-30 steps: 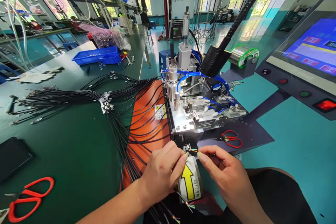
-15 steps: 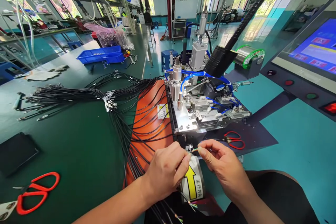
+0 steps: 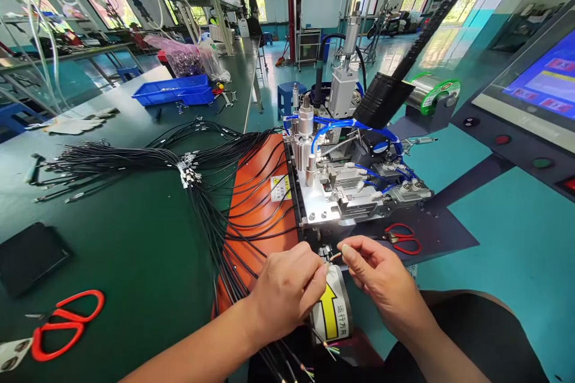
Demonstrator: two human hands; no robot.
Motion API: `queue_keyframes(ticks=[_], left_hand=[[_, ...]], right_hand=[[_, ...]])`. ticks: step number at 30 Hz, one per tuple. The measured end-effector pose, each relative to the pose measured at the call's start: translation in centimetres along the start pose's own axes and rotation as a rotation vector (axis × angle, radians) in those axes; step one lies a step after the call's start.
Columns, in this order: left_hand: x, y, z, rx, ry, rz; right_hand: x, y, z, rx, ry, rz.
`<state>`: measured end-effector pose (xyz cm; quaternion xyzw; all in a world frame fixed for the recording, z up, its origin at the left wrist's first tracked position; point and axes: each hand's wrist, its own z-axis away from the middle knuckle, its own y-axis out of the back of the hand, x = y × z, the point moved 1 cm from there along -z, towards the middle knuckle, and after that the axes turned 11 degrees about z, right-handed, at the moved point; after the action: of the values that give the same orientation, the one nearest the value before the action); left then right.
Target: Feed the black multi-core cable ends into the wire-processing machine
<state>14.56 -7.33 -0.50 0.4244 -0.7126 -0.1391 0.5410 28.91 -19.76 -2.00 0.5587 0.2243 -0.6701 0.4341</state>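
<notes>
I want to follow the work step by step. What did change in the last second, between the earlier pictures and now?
Very little. Both hands rose slightly toward the machine: the left hand and right hand still pinch the thin coloured wires between them, just below it. Much of the shift is the camera's own. The black cable bundle and both red scissors lie as before.

Thin cable end [image 3: 333,256], coloured wires bared, horizontal, just below machine front.
</notes>
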Motion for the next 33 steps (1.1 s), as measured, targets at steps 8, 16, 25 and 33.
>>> queue_keyframes(ticks=[8,16,25,33], left_hand=[[-0.1,0.0,0.0,-0.001,-0.011,-0.021],[-0.3,-0.2,0.1,-0.029,0.005,-0.037],[-0.2,0.0,0.0,-0.012,0.042,0.017],[-0.1,0.2,0.1,-0.03,0.025,0.061]], right_hand=[[-0.1,-0.1,-0.2,-0.005,0.024,0.056],[0.1,0.1,-0.1,-0.005,0.012,0.028],[-0.5,0.6,1.1,0.006,0.101,0.085],[-0.5,-0.1,0.9,-0.021,0.165,0.141]])
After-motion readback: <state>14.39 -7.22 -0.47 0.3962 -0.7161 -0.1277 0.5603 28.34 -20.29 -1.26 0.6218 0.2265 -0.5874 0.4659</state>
